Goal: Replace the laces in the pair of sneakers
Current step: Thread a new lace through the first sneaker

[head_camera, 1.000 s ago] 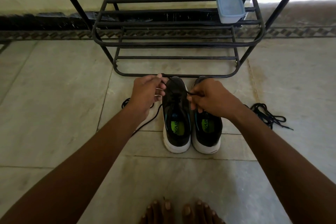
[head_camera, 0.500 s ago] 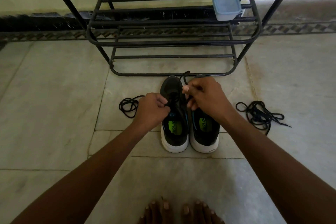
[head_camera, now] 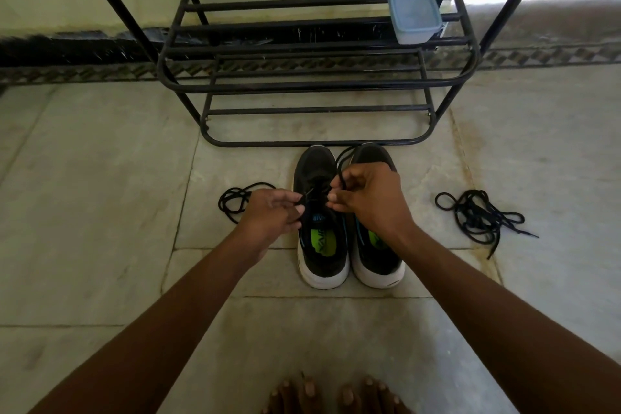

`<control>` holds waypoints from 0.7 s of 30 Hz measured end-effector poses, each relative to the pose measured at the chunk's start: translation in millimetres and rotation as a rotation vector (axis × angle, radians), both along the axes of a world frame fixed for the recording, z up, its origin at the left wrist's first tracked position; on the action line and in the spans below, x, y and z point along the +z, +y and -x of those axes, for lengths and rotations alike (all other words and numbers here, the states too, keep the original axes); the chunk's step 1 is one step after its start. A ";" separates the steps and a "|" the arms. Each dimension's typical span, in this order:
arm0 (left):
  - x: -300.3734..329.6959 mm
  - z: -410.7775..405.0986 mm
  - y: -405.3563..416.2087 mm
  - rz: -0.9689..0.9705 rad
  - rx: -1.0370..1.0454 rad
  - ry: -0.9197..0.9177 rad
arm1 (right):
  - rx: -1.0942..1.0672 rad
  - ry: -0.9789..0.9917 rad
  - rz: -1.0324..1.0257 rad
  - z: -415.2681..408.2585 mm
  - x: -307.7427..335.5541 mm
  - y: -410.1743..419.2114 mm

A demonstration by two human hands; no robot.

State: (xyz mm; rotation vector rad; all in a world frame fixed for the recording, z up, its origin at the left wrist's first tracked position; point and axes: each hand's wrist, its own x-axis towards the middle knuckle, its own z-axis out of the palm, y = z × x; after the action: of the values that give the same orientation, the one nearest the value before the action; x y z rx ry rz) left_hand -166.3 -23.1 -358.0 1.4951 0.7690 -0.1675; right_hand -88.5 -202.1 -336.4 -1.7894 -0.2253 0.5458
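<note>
Two black sneakers with white soles and green insoles stand side by side on the floor, toes toward the rack: the left sneaker (head_camera: 321,245) and the right sneaker (head_camera: 378,255). My left hand (head_camera: 272,212) pinches one end of a black lace (head_camera: 311,193) over the left sneaker's eyelets. My right hand (head_camera: 366,195) grips the other part of that lace, which loops up past the toe (head_camera: 342,158). The rest of this lace lies coiled on the floor at the left (head_camera: 235,200). A loose heap of black laces (head_camera: 480,215) lies to the right of the shoes.
A black metal shoe rack (head_camera: 312,87) stands right behind the sneakers, with a lidded plastic container (head_camera: 415,15) on a shelf. My bare toes (head_camera: 332,395) show at the bottom edge. Stone floor tiles surround the shoes; a wall runs behind.
My left hand came back from beside the toe to the eyelets of the left sneaker. My right hand shifted slightly left, and the lace went from taut to a loop above it.
</note>
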 end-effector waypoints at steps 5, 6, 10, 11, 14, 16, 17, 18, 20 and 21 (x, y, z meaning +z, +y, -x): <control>-2.1 -0.2 0.2 0.005 0.001 -0.005 | -0.009 -0.011 0.008 -0.7 -5.9 1.0; -2.8 0.1 0.0 -0.002 0.002 -0.008 | -0.007 -0.014 0.008 -0.6 -6.9 1.2; -4.9 1.2 -0.2 -0.011 0.003 -0.026 | 0.013 -0.023 0.018 -1.6 -7.6 2.6; -5.2 1.4 0.0 -0.007 -0.001 -0.032 | 0.017 -0.028 0.019 -2.0 -7.6 3.1; -5.4 1.3 0.5 -0.006 -0.009 -0.034 | 0.020 -0.036 0.023 -3.7 -7.5 4.7; -5.8 0.8 0.3 -0.013 -0.015 -0.034 | 0.024 -0.051 0.029 -4.7 -7.5 7.0; -5.9 0.5 0.4 -0.016 -0.020 -0.034 | 0.029 -0.061 0.032 -5.2 -7.8 8.3; -5.9 0.4 0.7 -0.019 -0.024 -0.036 | 0.034 -0.073 0.037 -5.2 -8.0 9.3; -6.3 0.7 1.1 -0.025 -0.031 -0.045 | 0.037 -0.118 0.056 -4.9 -8.9 10.8; -6.6 0.7 1.7 -0.025 -0.033 -0.048 | 0.039 -0.139 0.067 -5.4 -9.6 11.3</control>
State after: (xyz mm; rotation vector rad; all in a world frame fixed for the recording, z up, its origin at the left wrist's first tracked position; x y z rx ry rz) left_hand -167.0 -21.4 -364.6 1.5312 0.7101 -0.1467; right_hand -83.0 -190.8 -346.0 -1.8939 -0.3414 0.4611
